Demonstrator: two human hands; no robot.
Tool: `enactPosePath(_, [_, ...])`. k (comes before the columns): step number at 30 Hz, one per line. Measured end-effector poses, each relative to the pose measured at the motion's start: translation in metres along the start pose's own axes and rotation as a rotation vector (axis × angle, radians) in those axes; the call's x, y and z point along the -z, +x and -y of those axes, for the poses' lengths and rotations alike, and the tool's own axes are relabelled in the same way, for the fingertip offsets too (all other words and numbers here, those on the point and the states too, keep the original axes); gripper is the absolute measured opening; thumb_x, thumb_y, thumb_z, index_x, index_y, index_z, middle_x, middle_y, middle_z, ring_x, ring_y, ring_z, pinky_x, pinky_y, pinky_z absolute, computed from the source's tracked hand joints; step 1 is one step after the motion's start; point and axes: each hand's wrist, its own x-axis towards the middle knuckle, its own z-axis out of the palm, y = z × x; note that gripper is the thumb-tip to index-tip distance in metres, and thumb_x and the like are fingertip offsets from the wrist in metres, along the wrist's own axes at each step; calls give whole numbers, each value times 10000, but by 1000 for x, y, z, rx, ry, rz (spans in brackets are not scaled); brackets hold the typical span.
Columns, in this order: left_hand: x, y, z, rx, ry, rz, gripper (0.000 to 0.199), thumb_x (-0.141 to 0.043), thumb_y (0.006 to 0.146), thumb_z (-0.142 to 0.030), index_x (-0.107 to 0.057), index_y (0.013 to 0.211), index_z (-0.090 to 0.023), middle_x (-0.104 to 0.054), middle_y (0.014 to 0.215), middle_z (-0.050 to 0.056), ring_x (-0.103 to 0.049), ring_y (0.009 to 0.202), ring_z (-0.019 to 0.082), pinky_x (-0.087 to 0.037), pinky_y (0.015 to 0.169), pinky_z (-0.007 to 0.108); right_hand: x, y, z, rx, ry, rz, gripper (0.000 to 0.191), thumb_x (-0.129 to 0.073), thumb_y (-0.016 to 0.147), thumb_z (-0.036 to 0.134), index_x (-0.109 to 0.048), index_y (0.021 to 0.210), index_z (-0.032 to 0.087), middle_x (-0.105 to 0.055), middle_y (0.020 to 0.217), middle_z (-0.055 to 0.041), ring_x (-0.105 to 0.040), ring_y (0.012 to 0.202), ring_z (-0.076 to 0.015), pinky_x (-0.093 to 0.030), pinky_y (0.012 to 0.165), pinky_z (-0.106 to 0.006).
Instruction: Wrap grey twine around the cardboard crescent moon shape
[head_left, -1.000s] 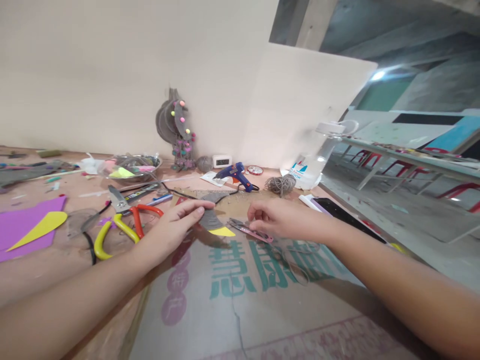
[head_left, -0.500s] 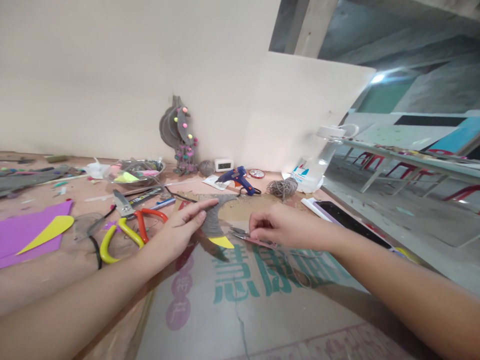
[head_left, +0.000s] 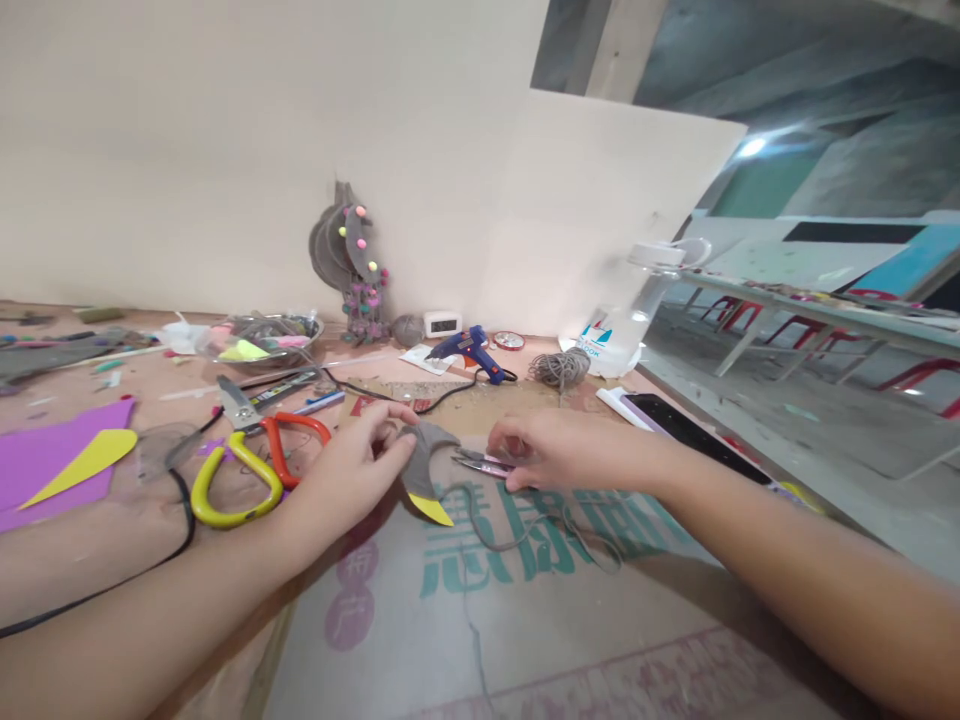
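Head view: left grip (head_left: 405,432) pinches grey piece (head_left: 424,455).

The scissors (head_left: 238,405) had shiny metal blades and smooth, glossy plastic handles, the bottle (head_left: 619,320) was clear, smooth plastic, and the twine ball (head_left: 561,368) looked matt, rough and fibrous beside the smooth plastic glue gun (head_left: 472,350).

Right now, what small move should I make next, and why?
I'd perhaps ease the snips toward the cord: the right hand holds them, they point toward the grey piece in the left hand, and the cord curls beside its yellow tip.
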Motion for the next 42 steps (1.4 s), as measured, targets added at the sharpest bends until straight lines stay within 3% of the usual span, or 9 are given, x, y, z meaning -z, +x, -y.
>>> enactPosePath(3, [3, -1, -4, -79, 181, -64, 189, -507, 794, -309, -614, 924, -224, -537, 741, -2, -522, 760, 190, -377, 683, 286, -10, 3, 2, -34, -45, -42, 112, -586, 744, 243, -625, 849, 242, -640, 711, 8, -540, 572, -129, -305, 476, -223])
enactPosePath(7, [7, 1, -4, -117, 54, -20, 226, -469, 828, -285, -644, 962, -236, -588, 1042, 33, -496, 1049, 205, -348, 900, 313, -5, 2, -2, -172, -163, -111, 107, -522, 760, 180, -620, 799, 202, -635, 682, -17, -527, 543, -135, -294, 485, -239])
enactPosePath(14, [7, 0, -2, 155, -367, 100, 215, -554, 790, -349, -684, 922, -241, -644, 924, 29, -571, 877, 196, -423, 683, 270, 24, -3, 0, -82, -147, -313, 207, -389, 894, 280, -579, 907, 200, -607, 783, -42, -541, 675, -167, -370, 582, -257])
enactPosePath(18, [5, 1, -1, 288, -605, 140, 244, -579, 775, -340, -681, 962, -220, -635, 877, 32, -565, 816, 164, -404, 606, 219, -3, 7, 13, 105, -179, -584, 294, -371, 916, 277, -534, 1141, 181, -530, 946, -101, -491, 892, -214, -409, 743, -325])
enactPosePath(21, [5, 3, -1, 293, -660, 157, 248, -578, 777, -309, -690, 966, -194, -630, 834, 33, -555, 783, 142, -401, 622, 203, -26, 11, 15, 193, -246, -686, 290, -414, 897, 222, -531, 1157, 169, -488, 894, -89, -463, 839, -201, -420, 714, -327])
enactPosePath(24, [5, 3, -1, 321, -685, 170, 253, -601, 761, -317, -697, 963, -198, -626, 814, 27, -553, 751, 137, -396, 599, 201, -33, 10, 15, 206, -213, -683, 238, -386, 907, 209, -567, 1052, 155, -479, 842, -68, -460, 758, -172, -427, 661, -297])
enactPosePath(33, [-1, 4, 4, 262, -601, 115, 224, -698, 675, -376, -714, 818, -204, -666, 744, 1, -575, 669, 119, -420, 619, 220, -35, 17, 11, -14, 123, -602, 265, -330, 930, 241, -503, 740, 178, -544, 723, -28, -506, 737, -158, -392, 691, -279])
enactPosePath(38, [1, 6, 4, 222, -600, -52, 226, -724, 632, -355, -658, 767, -187, -607, 605, -38, -505, 483, 69, -382, 480, 188, -41, 19, 8, -35, 183, -583, 242, -334, 926, 279, -510, 812, 158, -542, 785, -47, -499, 763, -165, -384, 700, -286])
enactPosePath(42, [2, 6, 3, 184, -570, -56, 221, -682, 672, -370, -598, 751, -182, -528, 518, -53, -440, 404, 66, -327, 410, 186, -44, 21, 7, -26, 164, -577, 209, -414, 894, 330, -510, 914, 146, -523, 859, -65, -487, 818, -181, -383, 731, -298])
